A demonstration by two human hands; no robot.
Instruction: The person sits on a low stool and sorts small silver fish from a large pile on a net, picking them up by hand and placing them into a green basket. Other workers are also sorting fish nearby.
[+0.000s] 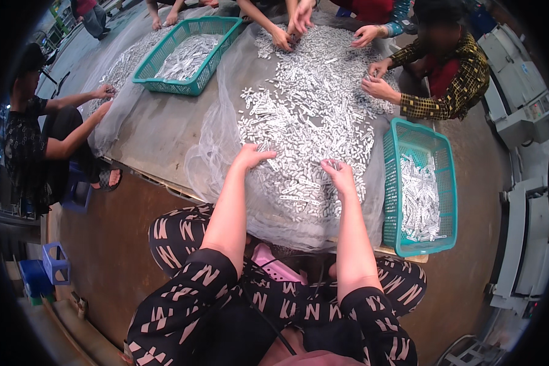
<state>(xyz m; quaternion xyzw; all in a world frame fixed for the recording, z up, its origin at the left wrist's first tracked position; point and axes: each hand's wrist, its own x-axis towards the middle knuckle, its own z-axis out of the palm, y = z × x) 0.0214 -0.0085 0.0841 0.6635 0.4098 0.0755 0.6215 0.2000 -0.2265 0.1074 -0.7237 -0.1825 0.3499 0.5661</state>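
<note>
A broad heap of small silvery metal pieces (311, 128), some long flat strips and some short bits, lies before me on a pale mesh sheet (210, 143). At the heap's left edge, my left hand (250, 157) is curled with thumb and fingers around a few of these pieces. My right hand (340, 175) is closed over the near right part of the heap, with pieces pinched at its fingertips. Its fingers partly hide what they hold, so the exact shape of those pieces cannot be made out.
A green plastic basket (391, 201) with metal strips stands at my right; another green basket (195, 87) sits at the far left. Co-workers' hands (381, 85) handle pieces across the table. A pink plastic stool (277, 263) shows between my legs. Grey machines (524, 116) line the right side.
</note>
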